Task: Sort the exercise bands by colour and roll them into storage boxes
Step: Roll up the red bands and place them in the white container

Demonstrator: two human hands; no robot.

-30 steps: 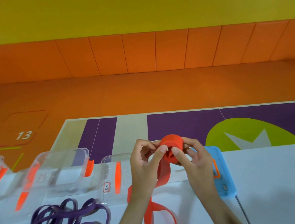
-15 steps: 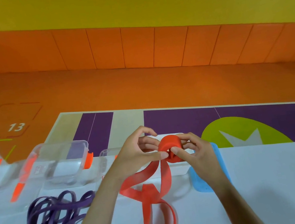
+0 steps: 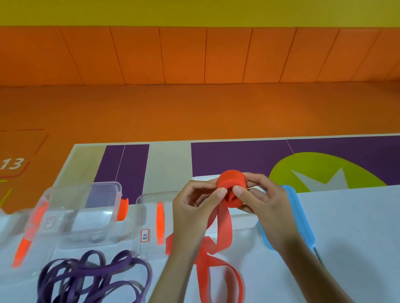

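Both left hand (image 3: 192, 214) and right hand (image 3: 269, 206) pinch red band roll (image 3: 231, 181), axis left-right.

Half-rolled red band (image 3: 232, 185): rubbery, matt, smooth flat strip. 
Left of red band, purple bands (image 3: 86, 302): same rubbery stuff, faint sheen on edges. 
Further left, storage box (image 3: 84, 213): clear hard plastic, glossy, glare on walls; its clip (image 3: 122, 210) opaque orange plastic. 
Just left of red band, label (image 3: 145, 235): white paper, matt. 
Right of red band, blue lid (image 3: 302, 216): smooth plastic. 
Under red band, table (image 3: 380, 240): white, smooth, matt. 
Beyond red band, floor (image 3: 186, 106): orange, matt.
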